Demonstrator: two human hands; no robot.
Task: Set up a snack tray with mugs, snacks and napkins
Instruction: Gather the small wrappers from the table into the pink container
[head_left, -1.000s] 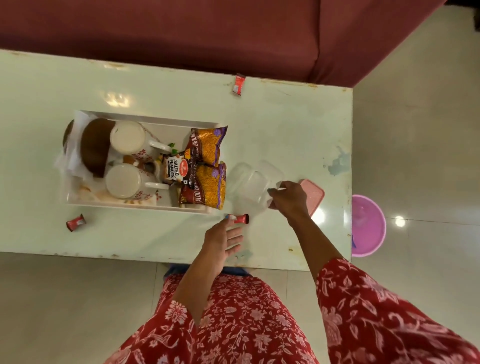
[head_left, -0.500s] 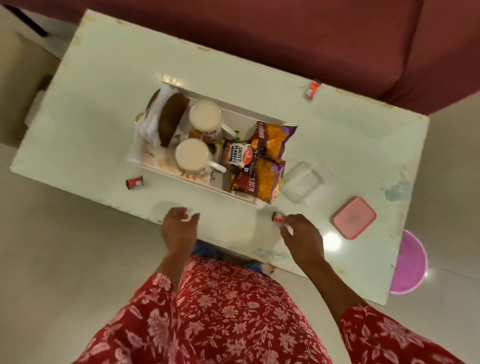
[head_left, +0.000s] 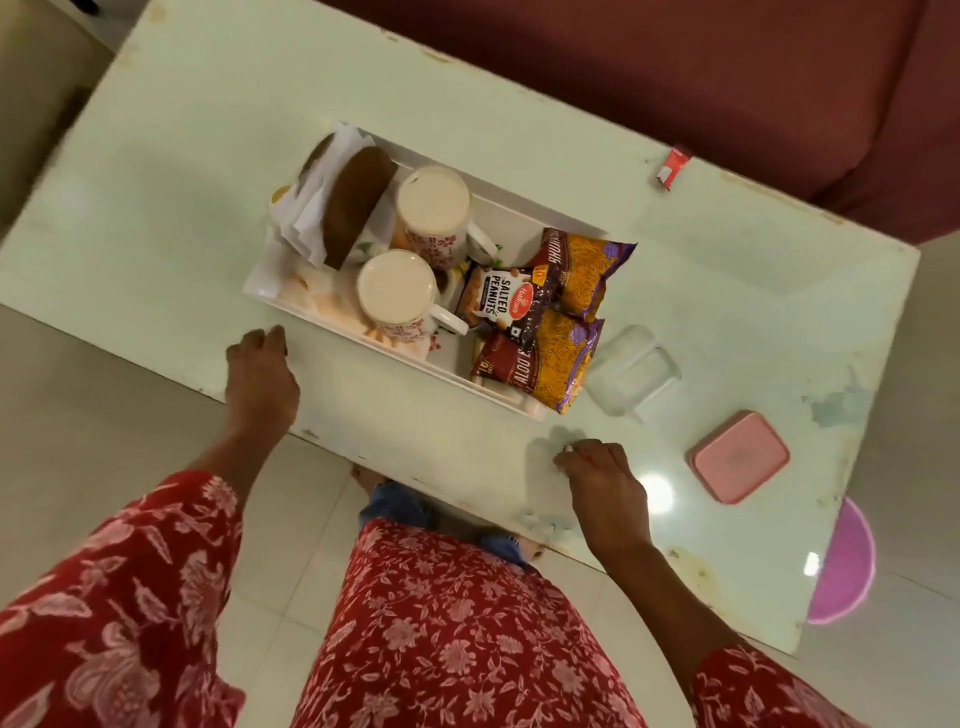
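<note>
A white tray (head_left: 358, 340) stands on the pale green table (head_left: 208, 156). It holds two floral mugs (head_left: 434, 208) (head_left: 397, 288), white napkins (head_left: 306, 223) in a brown holder at the left end, a salted peanuts packet (head_left: 498, 301) and two orange bhujia packets (head_left: 582, 270) (head_left: 550, 364). My right hand (head_left: 605, 488) rests near the table's front edge, fingertips pinched on a small red wrapper (head_left: 570, 450). My left hand (head_left: 260, 374) lies at the front edge left of the tray, fingers curled down; whatever is under them is hidden.
Right of the tray sit a clear plastic container (head_left: 628, 371) and its pink lid (head_left: 737, 457). Another red wrapper (head_left: 672, 169) lies at the far edge by the maroon sofa (head_left: 675, 78). A pink basin (head_left: 847, 566) is on the floor at right.
My right hand left the clear container and closed on the red wrapper at the front. My left hand moved left to where another red wrapper lay; that wrapper no longer shows.
</note>
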